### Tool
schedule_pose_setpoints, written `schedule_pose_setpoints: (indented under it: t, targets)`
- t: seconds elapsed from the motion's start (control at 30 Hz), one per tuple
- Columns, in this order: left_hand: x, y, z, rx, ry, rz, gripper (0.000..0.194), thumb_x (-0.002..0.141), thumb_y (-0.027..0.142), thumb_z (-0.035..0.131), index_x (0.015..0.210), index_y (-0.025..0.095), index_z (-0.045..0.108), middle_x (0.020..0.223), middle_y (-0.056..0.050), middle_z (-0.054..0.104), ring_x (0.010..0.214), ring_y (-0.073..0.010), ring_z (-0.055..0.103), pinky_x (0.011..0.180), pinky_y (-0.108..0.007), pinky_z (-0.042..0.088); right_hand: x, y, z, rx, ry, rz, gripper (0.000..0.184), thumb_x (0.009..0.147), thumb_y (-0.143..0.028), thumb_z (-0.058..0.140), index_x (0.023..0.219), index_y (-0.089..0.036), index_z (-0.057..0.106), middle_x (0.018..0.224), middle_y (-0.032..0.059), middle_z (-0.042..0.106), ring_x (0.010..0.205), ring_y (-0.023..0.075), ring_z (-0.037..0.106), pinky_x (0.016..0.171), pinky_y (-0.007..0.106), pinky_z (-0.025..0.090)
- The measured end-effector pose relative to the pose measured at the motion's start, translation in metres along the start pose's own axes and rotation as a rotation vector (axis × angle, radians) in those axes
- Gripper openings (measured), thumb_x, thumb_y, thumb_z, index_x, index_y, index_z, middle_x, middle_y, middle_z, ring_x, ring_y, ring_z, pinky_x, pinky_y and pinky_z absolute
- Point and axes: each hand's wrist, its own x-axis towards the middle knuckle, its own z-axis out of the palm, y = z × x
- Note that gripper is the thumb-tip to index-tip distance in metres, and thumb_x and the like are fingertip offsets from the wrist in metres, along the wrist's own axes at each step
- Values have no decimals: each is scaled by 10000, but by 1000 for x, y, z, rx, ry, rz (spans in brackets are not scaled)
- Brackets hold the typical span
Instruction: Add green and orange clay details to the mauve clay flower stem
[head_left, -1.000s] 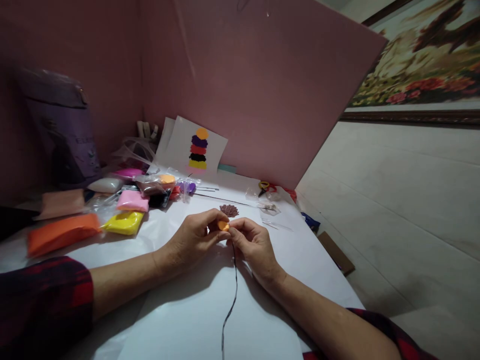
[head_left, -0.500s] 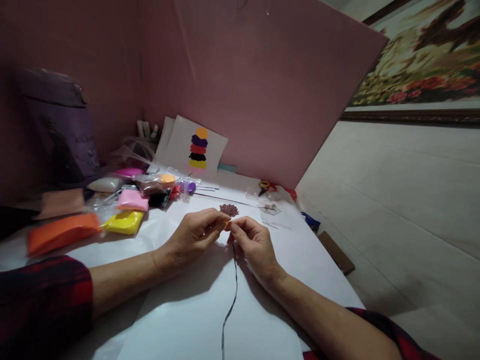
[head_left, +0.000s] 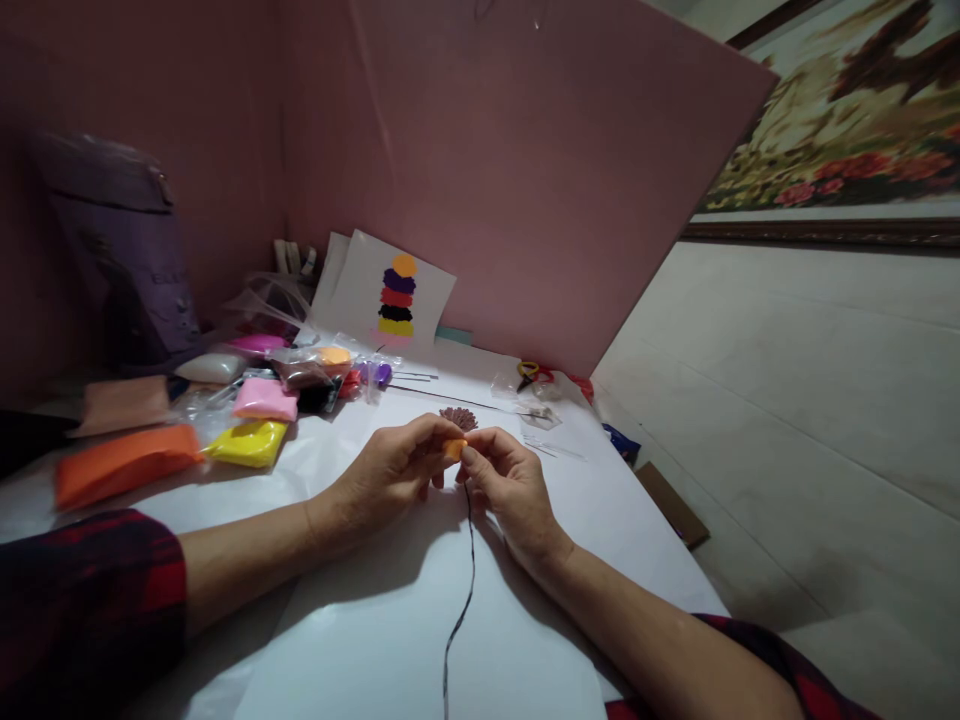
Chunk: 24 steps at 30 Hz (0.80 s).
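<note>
A small piece of orange modelling clay (head_left: 453, 449) sits between the fingertips of my two hands. My left hand (head_left: 386, 472) pinches it from the left, thumb and forefinger closed. From the other side my right hand (head_left: 516, 487) has its thumb and forefinger pressed against the clay. A dark thin cord (head_left: 466, 592) runs from under my right fingers down towards me; its upper end is hidden by the hands. Just beyond my fingertips lies a brown ridged, fan-like piece (head_left: 458, 417) on the white sheet (head_left: 420, 640).
Bagged clay packets, among them an orange packet (head_left: 127, 465) and a yellow packet (head_left: 247, 444), crowd the left. A card with coloured blobs (head_left: 420, 280) leans on the pink wall. Scissors (head_left: 528, 373) and thin rods (head_left: 450, 398) lie at the back. A purple bag (head_left: 124, 260) stands far left.
More of the orange clay shows between my fingertips now, as my left thumb and fingers have shifted on it. My right hand and the cord look almost unmoved.
</note>
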Motion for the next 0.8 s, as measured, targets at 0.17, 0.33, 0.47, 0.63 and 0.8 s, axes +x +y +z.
schedule_pose_setpoints:
  t: [0.17,0.33,0.47,0.63,0.8]
  targets:
    - [0,-2,1,-27,28,16,187,865,250,576,993,131,645,713,-16,637,560,-103,575,448,-189,471,1,1,-1,13,-8,10,250,804,-408,705,854,-170,644,580,-37,582,421,64,429,394,195,325]
    - [1,-1,-1,33,27,40,169,861,229,585,977,128,655,682,-6,638,547,-97,569,468,-190,475,1,2,-1,6,9,-9,201,788,-367,726,833,-178,673,584,-35,581,438,65,424,402,200,306]
    - [1,1,-2,54,18,1,168,841,231,600,966,123,629,693,-8,639,559,-103,577,504,-207,488,1,1,-1,2,-3,-27,162,793,-341,719,826,-184,696,596,-25,577,459,73,432,410,209,306]
    - [0,2,-1,97,34,4,208,854,279,594,987,120,608,701,-9,640,559,-105,575,493,-207,478,1,-2,0,-11,-27,-77,106,789,-308,711,815,-206,725,677,1,590,533,101,492,428,225,342]
    - [1,3,-2,162,66,71,163,865,269,590,950,135,625,685,8,637,545,-92,565,501,-195,478,0,-3,-1,-32,-50,-129,83,788,-267,699,827,-223,757,860,35,623,595,112,520,446,244,396]
